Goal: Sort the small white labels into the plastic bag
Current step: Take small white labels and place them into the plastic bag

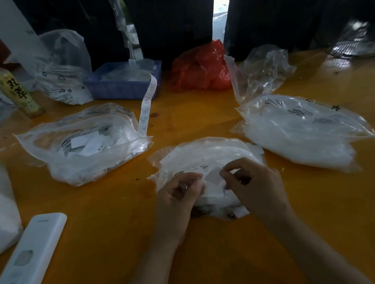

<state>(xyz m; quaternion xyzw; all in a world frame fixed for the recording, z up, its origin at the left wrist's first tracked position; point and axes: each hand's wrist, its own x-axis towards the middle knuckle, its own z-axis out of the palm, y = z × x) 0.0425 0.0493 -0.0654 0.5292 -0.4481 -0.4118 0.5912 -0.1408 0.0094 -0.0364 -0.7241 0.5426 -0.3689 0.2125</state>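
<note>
A clear plastic bag full of small white pieces lies on the orange table in front of me. Both hands work at its near end. My left hand has its fingers curled and pinches a small white label with print on it. My right hand pinches the thin plastic beside it, fingertips close to the left hand's. A second bag to the left holds loose white labels. A third full bag lies to the right.
A strip of printed labels hangs from a blue basket at the back. A red bag, crumpled clear bags, a bottle and a white remote lie around. Dark cloth hangs behind the table.
</note>
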